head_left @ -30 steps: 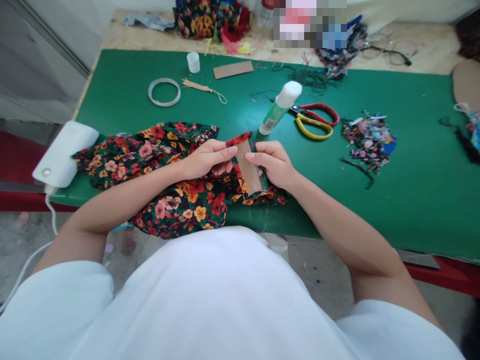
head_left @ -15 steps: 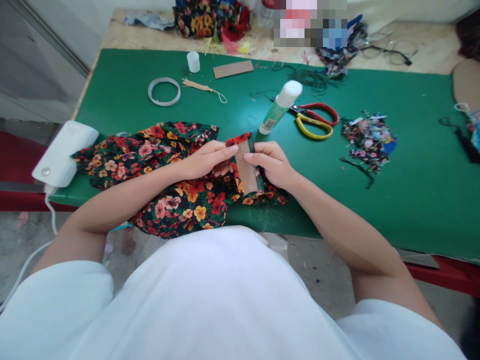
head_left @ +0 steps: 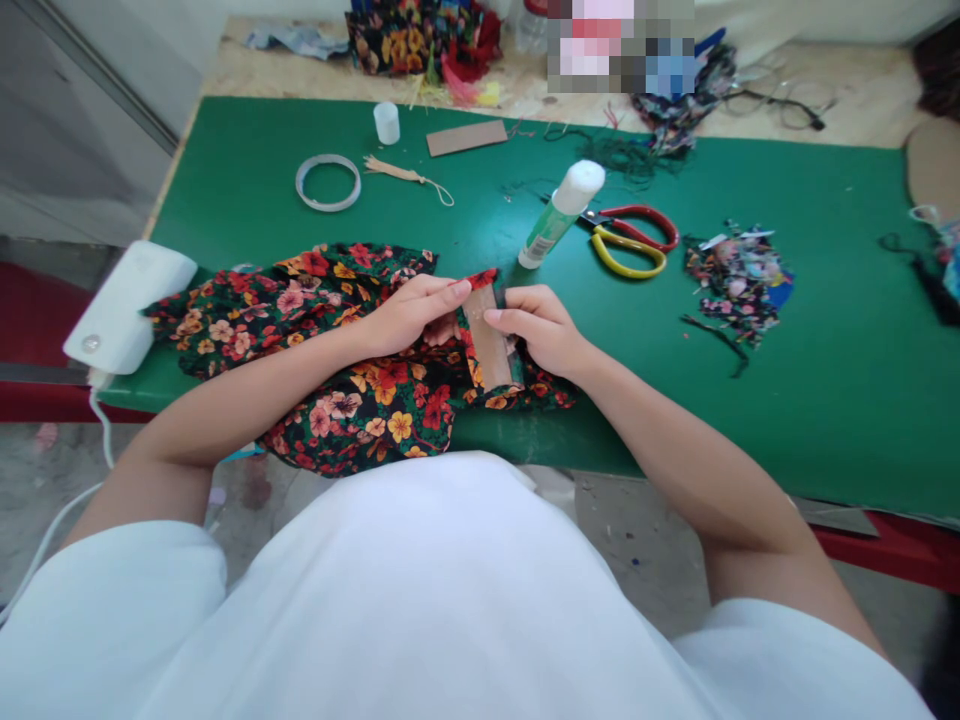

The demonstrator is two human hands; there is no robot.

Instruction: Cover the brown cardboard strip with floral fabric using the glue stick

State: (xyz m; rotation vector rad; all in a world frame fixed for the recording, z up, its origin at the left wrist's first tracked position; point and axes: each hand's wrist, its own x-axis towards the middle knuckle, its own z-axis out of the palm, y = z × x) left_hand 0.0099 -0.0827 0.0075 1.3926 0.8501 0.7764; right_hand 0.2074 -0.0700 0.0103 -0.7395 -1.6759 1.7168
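A brown cardboard strip [head_left: 491, 345] lies against floral fabric [head_left: 375, 405], whose edges are folded over its top and left side. My left hand [head_left: 424, 310] pinches the folded fabric at the strip's upper left, thumb on top. From the other side my right hand [head_left: 544, 325] grips the strip's right edge, its thumb lying on the cardboard. The rest of the fabric spreads leftward under my left forearm. Just beyond my hands a capped glue stick [head_left: 561, 215] stands on the green table mat [head_left: 750, 420].
Scissors [head_left: 630, 240] and a heap of fabric scraps [head_left: 739, 280] lie at the right. Farther back are a tape ring [head_left: 328, 183], a white cap [head_left: 387, 123], a tassel [head_left: 405, 175] and another cardboard strip [head_left: 466, 138]. A white device [head_left: 131, 307] sits at the left edge.
The cardboard strip and the fabric around it have shifted slightly left. My right hand has moved a little left with them, and my left thumb sits slightly higher.
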